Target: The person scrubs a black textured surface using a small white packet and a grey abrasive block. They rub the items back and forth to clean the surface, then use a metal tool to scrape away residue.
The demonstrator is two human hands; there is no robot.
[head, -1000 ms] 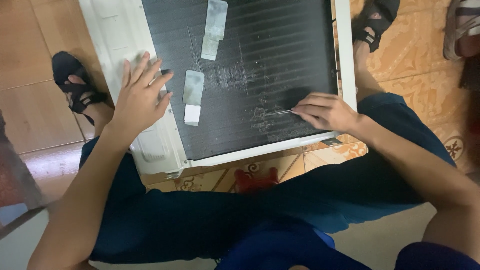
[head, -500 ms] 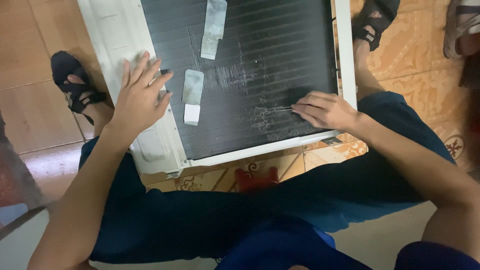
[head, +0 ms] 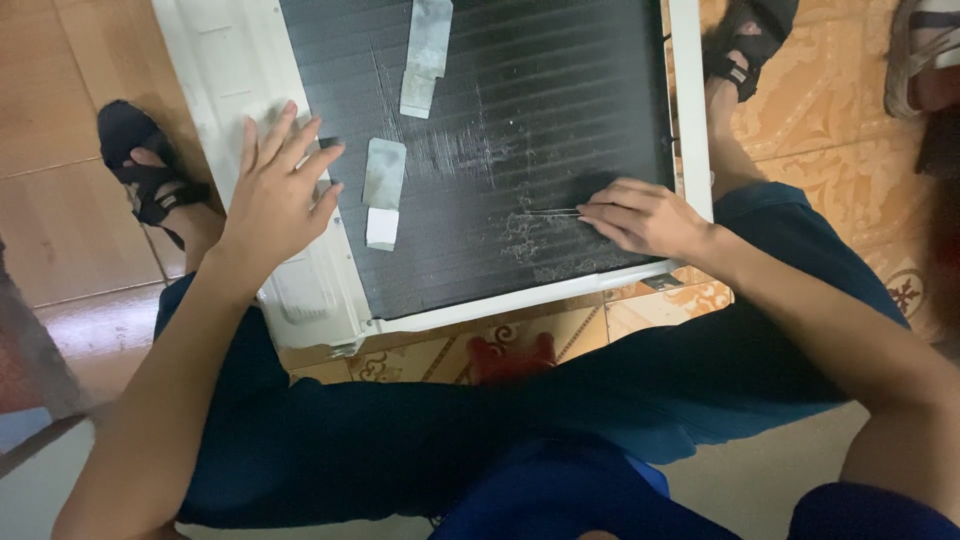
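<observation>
A white-framed air-conditioner unit (head: 230, 70) lies flat on the floor, its black finned coil (head: 530, 90) facing up. My left hand (head: 280, 190) rests flat, fingers spread, on the unit's left edge where white frame meets coil. My right hand (head: 645, 215) pinches a thin metal pick (head: 550, 212) whose tip touches the coil near a patch of bent, silvery fins (head: 530, 235). Two grey metal strips (head: 383, 180) (head: 428, 50) lie on the coil.
My legs in dark blue shorts (head: 500, 420) straddle the unit's near edge, with black sandals (head: 140, 160) (head: 745, 40) on both feet. A small red object (head: 512, 355) lies on the patterned tile floor. Another person's sandalled foot (head: 925, 50) is at the top right.
The thin pick in my right hand has shifted slightly along the bent fins. My left hand stays pressed on the unit's edge.
</observation>
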